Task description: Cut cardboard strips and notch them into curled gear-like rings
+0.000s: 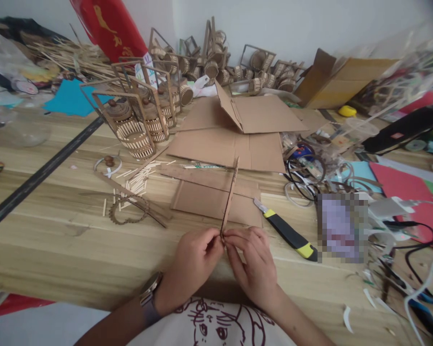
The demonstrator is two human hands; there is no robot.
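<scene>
A narrow cardboard strip (pixel 230 194) runs away from me, its near end pinched between both hands. My left hand (pixel 198 250) grips it with thumb and fingertips, a watch on that wrist. Opposite, my right hand (pixel 251 257) is closed on the same end, fingertips almost touching the left ones. Under the strip lie flat cardboard pieces (pixel 202 204). To the right rests a black and yellow utility knife (pixel 288 234), blade out. Left of the hands is a curled cardboard strip with a notched edge (pixel 129 218), beside a heap of short pale sticks (pixel 139 180).
Several small stick-sided baskets with tall handles (pixel 135 139) stand at the back left, more behind. Larger cardboard sheets (pixel 231 142) and an open box (pixel 339 79) lie farther back. Cables and a white adapter (pixel 389 209) crowd the right. A dark strip (pixel 45 170) crosses the left.
</scene>
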